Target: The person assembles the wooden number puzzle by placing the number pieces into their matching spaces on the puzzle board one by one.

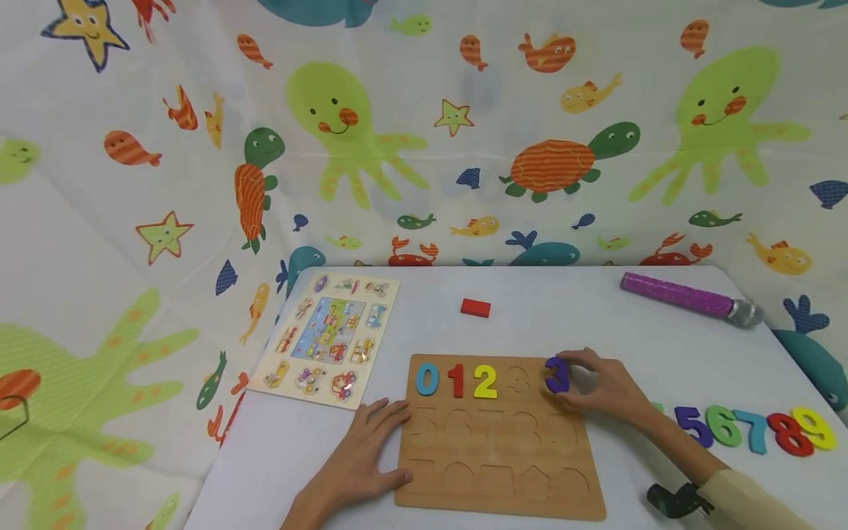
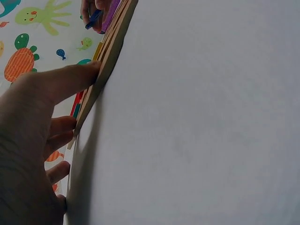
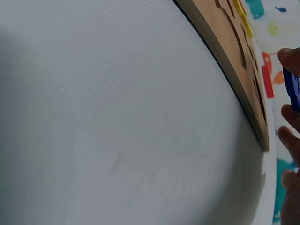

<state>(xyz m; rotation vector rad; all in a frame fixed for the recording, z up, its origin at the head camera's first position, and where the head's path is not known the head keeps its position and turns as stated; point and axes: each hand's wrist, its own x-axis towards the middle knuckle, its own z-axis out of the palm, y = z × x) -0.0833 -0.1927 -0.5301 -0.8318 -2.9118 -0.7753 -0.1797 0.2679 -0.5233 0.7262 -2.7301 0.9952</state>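
A wooden number puzzle board (image 1: 490,471) lies on the white table, its recesses facing up. The blue 0 (image 1: 428,380), red 1 (image 1: 456,380) and yellow 2 (image 1: 486,382) sit in its top row, and the 3-shaped recess beside them is bare. My right hand (image 1: 606,383) pinches a purple number 3 (image 1: 557,375) between thumb and fingers, just right of that recess; the piece also shows in the right wrist view as a dark blue edge (image 3: 291,89). At the board's left edge rests my left hand (image 1: 361,458), fingers spread, thumb touching the rim.
Right of the board lie the purple 5 (image 1: 693,427), green 6 (image 1: 723,425), blue 7 (image 1: 753,430), red 8 (image 1: 790,434) and yellow 9 (image 1: 814,428). Also around are a picture puzzle (image 1: 265,384), red block (image 1: 475,308), purple microphone (image 1: 682,294) and dark object (image 1: 676,500).
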